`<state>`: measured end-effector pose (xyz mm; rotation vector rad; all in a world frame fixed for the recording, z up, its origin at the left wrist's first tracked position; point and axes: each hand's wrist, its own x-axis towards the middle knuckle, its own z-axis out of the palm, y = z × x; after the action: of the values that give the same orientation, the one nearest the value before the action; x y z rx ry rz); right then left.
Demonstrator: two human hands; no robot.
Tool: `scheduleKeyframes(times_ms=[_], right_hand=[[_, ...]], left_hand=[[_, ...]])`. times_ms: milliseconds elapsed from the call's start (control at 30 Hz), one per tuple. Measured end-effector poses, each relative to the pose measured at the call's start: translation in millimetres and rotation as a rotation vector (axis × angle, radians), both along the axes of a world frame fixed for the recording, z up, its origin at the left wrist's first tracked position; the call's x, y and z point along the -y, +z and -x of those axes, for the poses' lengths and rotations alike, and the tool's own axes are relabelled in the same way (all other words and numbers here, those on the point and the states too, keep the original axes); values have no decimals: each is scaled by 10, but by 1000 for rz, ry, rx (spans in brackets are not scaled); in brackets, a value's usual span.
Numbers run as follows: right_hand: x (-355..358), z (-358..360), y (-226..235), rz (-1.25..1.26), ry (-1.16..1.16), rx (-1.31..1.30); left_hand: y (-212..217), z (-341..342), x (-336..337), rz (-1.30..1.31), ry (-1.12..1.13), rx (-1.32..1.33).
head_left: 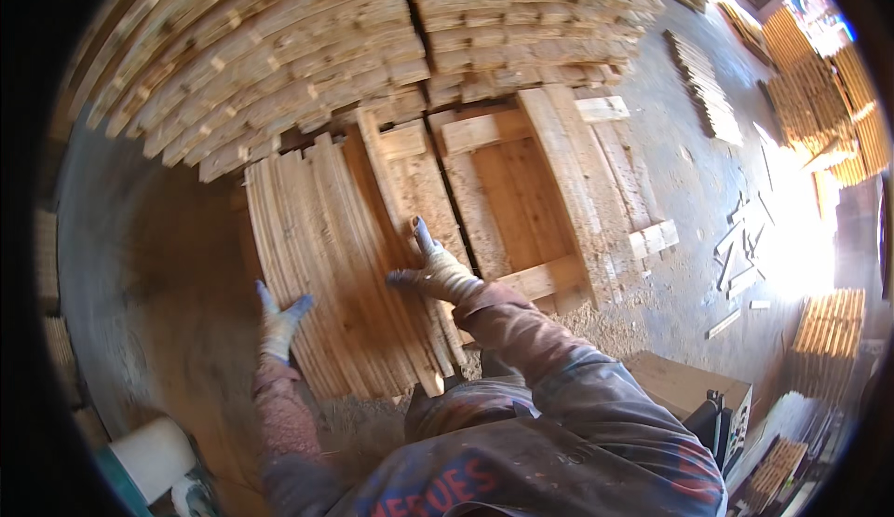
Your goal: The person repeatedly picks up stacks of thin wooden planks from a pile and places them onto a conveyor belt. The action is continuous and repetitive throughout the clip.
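Note:
A row of long, narrow wooden boards (321, 265) lies side by side in front of me, on top of other timber. My left hand (281, 321), in a pale work glove with dark fingertips, is at the left edge of this row, fingers apart. My right hand (440, 267), gloved the same way, is spread over the right side of the row, near a single upright-running plank (380, 165). Neither hand is closed around a board. Whether the fingers press on the wood I cannot tell.
Tall stacks of boards (307, 51) rise beyond the row. To the right lies a pallet-like wooden frame (512, 196) sprinkled with sawdust. Loose offcuts (740, 247) lie on the concrete floor (675, 158). A cardboard box (675, 382) stands near my right side, a white cylinder (154, 456) at lower left.

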<state>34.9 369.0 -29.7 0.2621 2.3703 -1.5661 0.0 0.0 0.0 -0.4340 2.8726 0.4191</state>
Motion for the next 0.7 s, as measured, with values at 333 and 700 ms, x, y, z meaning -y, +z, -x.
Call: scheduleKeyframes(times_ms=[333,700], right_hand=[[-4371,-493,-543,-264,-599,119],[-3774,-460,-422,593,-263,156]], left_hand=[[47,-266,-2854,-423,-500,-433],[-293,-426,-3162,189,-276,-3]])
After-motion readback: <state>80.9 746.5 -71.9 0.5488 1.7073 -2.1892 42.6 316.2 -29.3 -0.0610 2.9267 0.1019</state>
